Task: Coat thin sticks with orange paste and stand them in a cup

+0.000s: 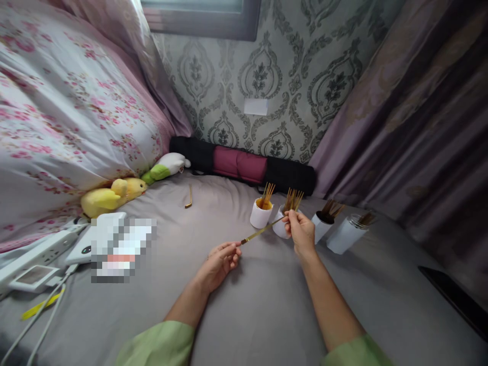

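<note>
A thin yellowish stick (263, 231) runs between my two hands above the grey bed sheet (251, 315). My right hand (301, 231) pinches its far end, just in front of a white cup (281, 223) holding several brown sticks. My left hand (221, 262) has its fingers curled around the stick's near end. To the left stands another white cup (261, 212) with an orange inside and several sticks. Two more white cups (321, 223) (345, 234) with dark sticks lean at the right.
A single stick (189, 197) lies on the sheet farther back. Plush toys (112, 195) rest against a floral duvet (57, 117) at left. A power strip (34, 254) and cables lie front left. A black and maroon roll (244, 165) lines the wall. A dark flat object (453, 300) is at right.
</note>
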A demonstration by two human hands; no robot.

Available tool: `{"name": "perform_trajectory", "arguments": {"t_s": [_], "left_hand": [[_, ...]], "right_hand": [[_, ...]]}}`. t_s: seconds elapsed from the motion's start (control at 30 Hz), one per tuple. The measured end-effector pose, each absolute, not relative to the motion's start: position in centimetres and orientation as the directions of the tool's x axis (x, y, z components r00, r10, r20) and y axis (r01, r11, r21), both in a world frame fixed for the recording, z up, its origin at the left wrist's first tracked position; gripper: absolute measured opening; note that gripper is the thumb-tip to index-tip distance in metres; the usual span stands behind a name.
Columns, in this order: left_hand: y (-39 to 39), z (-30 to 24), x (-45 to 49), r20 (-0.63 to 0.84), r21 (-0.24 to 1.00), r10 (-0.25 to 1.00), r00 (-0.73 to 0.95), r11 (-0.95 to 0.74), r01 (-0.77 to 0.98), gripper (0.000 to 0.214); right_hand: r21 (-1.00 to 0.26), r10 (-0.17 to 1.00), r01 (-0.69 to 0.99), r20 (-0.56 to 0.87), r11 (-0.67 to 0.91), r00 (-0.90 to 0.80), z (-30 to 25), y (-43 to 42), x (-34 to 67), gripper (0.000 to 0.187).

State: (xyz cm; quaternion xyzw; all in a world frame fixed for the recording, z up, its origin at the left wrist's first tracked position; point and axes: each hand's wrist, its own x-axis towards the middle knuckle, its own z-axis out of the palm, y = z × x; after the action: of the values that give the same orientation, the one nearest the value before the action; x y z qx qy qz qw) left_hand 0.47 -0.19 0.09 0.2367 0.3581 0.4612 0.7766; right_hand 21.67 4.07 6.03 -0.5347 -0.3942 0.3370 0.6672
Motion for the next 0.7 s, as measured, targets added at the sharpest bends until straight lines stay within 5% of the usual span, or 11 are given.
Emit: {"name": "perform_trajectory", "arguments": {"t_s": [0.7], "left_hand": [[0.3,0.2,0.0,-0.366,0.6,0.874,0.319,0.484,-0.637,0.011]], "right_hand": [[-0.93,0.715,0.163,0.358,0.329,0.601,12.7,7.8,26.5,0.025]]}}
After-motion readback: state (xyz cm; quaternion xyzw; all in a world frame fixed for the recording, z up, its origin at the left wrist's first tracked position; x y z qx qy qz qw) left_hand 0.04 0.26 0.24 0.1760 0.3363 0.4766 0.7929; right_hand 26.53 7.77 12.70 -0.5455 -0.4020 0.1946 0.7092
